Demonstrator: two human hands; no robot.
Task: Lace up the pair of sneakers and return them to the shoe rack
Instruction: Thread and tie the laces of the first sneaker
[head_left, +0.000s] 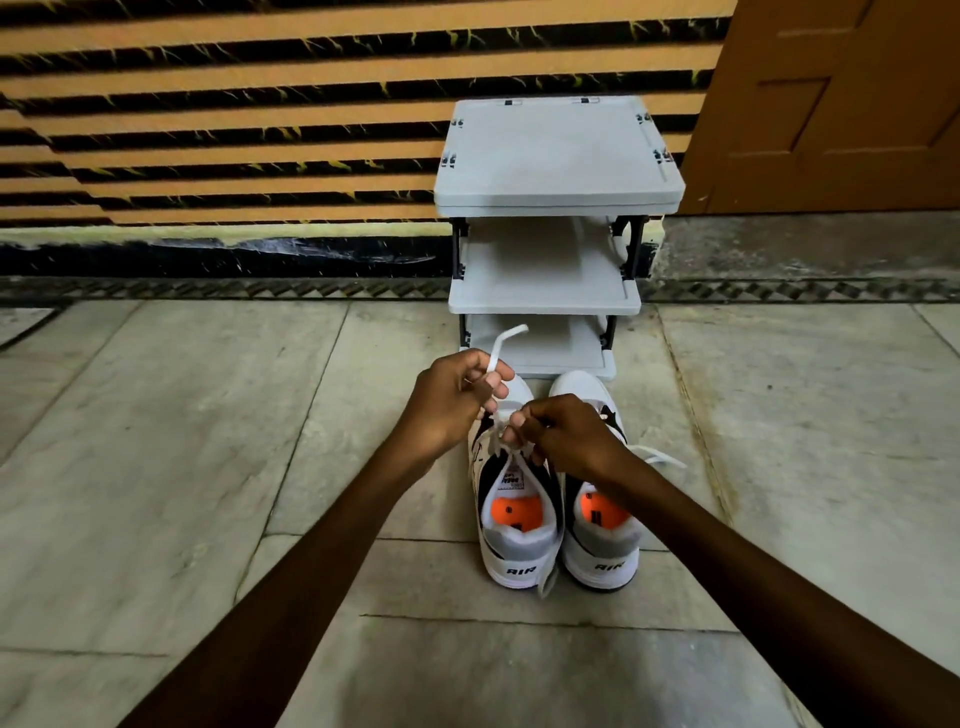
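both hands work over the left sneaker, which stands on the stone floor beside the right sneaker, heels toward the camera, just before the grey shoe rack. the left hand is clenched on a white lace whose end sticks up. the right hand pinches lace at the eyelets.

Two sneakers stand side by side on the floor, left sneaker beside right sneaker, toes toward the shoe rack just behind them, against the wall.
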